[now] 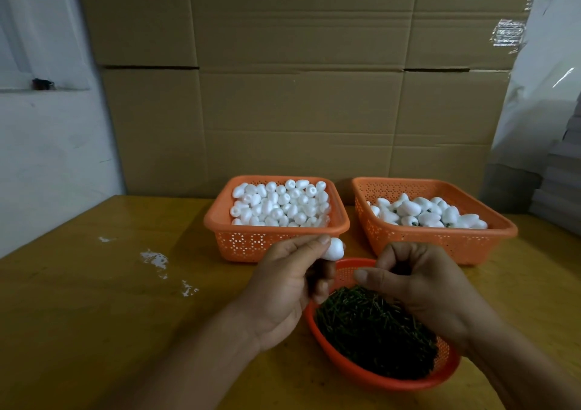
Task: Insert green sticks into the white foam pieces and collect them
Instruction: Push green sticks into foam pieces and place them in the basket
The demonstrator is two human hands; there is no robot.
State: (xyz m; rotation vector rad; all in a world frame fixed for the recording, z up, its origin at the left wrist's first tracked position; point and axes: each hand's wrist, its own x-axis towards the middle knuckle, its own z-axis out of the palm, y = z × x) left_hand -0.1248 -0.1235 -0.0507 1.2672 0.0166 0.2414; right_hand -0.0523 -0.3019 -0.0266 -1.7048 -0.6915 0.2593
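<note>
My left hand (289,280) pinches a white foam piece (334,248) between thumb and fingertips, just in front of the left basket. My right hand (418,280) hovers over the round orange bowl (361,373) of green sticks (374,334), fingers curled; whether it holds a stick cannot be seen. The left orange basket (251,240) is full of plain white foam pieces (283,203). The right orange basket (440,240) holds foam pieces with green stubs (424,214).
The wooden table (110,299) carries white foam crumbs (155,260) at the left. Cardboard boxes (298,95) wall off the back. A white wall (47,142) stands at the left, grey stacked material (559,189) at the right.
</note>
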